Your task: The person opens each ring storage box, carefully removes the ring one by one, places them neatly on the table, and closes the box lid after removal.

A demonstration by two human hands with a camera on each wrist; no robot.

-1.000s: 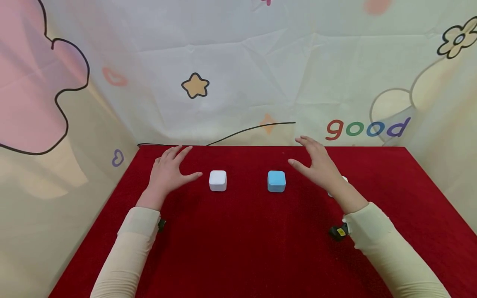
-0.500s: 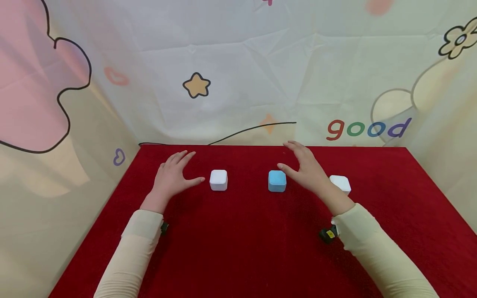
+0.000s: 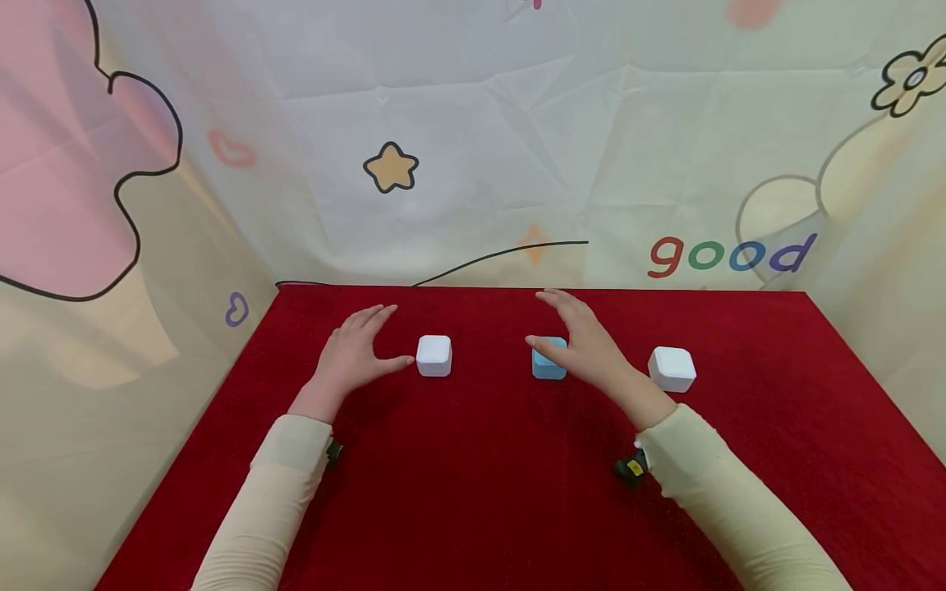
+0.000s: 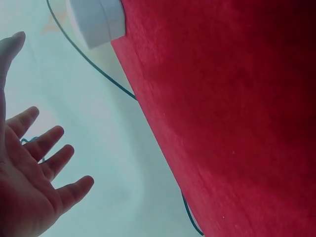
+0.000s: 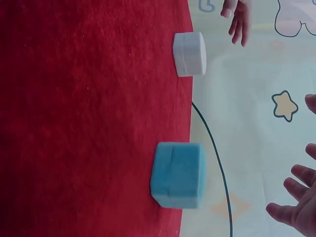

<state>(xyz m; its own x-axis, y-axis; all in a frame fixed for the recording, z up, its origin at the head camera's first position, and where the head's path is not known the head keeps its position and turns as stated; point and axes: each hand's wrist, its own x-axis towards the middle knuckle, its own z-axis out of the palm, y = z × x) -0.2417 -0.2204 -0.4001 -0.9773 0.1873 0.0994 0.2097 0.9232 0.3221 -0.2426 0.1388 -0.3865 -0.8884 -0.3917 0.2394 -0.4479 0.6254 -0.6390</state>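
My left hand (image 3: 351,353) hangs over the table to the left of a white rounded block (image 3: 433,355). Its fingers are spread and hold nothing, and the thumb tip comes right up to the block's left side in the head view. In the left wrist view, that white block (image 4: 96,19) shows at the top, apart from the fingers. My right hand (image 3: 587,345) is over a light blue rounded block (image 3: 549,371), whose upper part is partly covered by the thumb. Those fingers are spread too, with nothing held. The right wrist view shows the blue block (image 5: 177,175) well apart from the fingertips.
Another white block (image 3: 672,368) sits on the red table (image 3: 480,492), right of my right wrist. A pale cloth backdrop (image 3: 473,148) with printed drawings rises behind the table's far edge. A black wrist device (image 3: 631,468) shows under the right cuff.
My right hand has moved left and a little nearer, from beside the blue block to over it, uncovering the right white block. My left hand has shifted slightly right toward the other white block.
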